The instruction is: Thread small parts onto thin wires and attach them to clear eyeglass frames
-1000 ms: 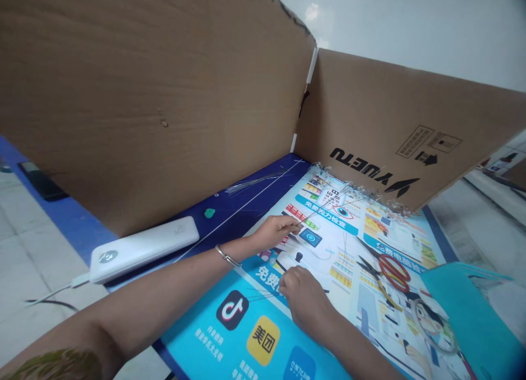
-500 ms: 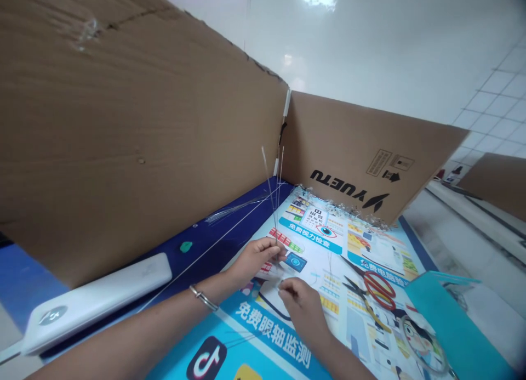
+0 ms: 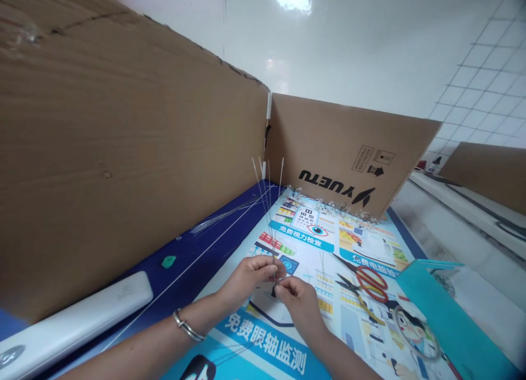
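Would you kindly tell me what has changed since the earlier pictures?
The left hand has swung its thin, straight, silvery wires from slanting rightward to pointing up in the view, tips fanned. The right hand has closed in on the left hand's fingertips; whether it grips a wire is too fine to tell. Nothing was visibly let go. The red-handled metal scissors and irregular green lump stayed put.

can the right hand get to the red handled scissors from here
Probably yes: the red-handled scissors lie off to the right of the right hand, nothing upright between, though it seems busy at the thin wires.
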`<action>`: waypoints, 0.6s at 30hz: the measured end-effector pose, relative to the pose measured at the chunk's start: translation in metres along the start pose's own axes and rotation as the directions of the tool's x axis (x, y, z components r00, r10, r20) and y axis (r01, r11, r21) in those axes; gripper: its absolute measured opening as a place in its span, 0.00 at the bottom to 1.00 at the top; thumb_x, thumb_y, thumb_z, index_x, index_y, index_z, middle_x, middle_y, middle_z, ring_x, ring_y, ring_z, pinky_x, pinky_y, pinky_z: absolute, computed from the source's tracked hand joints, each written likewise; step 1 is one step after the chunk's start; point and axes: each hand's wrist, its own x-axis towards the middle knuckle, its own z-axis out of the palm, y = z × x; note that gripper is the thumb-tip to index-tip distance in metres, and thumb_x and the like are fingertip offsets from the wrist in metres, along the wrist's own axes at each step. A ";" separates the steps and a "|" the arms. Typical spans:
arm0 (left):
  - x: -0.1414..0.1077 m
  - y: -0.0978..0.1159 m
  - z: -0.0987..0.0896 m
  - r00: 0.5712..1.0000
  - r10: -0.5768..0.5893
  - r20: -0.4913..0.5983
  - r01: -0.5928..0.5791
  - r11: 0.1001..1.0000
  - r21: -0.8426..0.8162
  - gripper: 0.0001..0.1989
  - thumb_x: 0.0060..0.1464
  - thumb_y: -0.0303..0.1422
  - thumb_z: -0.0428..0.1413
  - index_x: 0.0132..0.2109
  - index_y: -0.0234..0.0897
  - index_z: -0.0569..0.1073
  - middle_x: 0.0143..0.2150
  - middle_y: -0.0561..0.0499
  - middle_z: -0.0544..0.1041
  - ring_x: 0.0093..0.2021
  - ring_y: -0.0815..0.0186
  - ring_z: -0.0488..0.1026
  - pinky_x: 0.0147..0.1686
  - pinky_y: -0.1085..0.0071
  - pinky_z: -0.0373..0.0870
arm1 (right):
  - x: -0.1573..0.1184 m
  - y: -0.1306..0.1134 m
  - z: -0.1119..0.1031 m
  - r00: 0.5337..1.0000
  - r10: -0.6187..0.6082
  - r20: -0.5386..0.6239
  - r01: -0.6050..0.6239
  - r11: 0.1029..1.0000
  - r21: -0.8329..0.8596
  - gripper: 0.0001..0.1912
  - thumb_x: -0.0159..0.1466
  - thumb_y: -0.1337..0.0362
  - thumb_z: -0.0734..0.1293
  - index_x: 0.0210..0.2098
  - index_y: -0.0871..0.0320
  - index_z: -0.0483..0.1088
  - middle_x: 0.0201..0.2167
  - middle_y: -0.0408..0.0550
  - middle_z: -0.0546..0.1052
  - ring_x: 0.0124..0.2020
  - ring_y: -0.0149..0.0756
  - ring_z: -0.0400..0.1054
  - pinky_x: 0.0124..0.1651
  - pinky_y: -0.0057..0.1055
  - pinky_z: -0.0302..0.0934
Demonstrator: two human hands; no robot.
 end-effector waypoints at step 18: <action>-0.001 0.001 0.002 1.000 0.008 0.025 -0.009 0.999 0.041 0.07 0.52 0.32 0.53 0.34 0.33 0.73 0.32 0.48 0.76 0.35 0.64 0.72 0.37 0.68 0.67 | 0.002 0.008 0.004 0.999 0.017 -0.052 -0.018 0.999 -0.028 0.03 0.53 0.67 0.63 0.25 0.58 0.69 0.21 0.40 0.71 0.24 0.30 0.63 0.28 0.24 0.55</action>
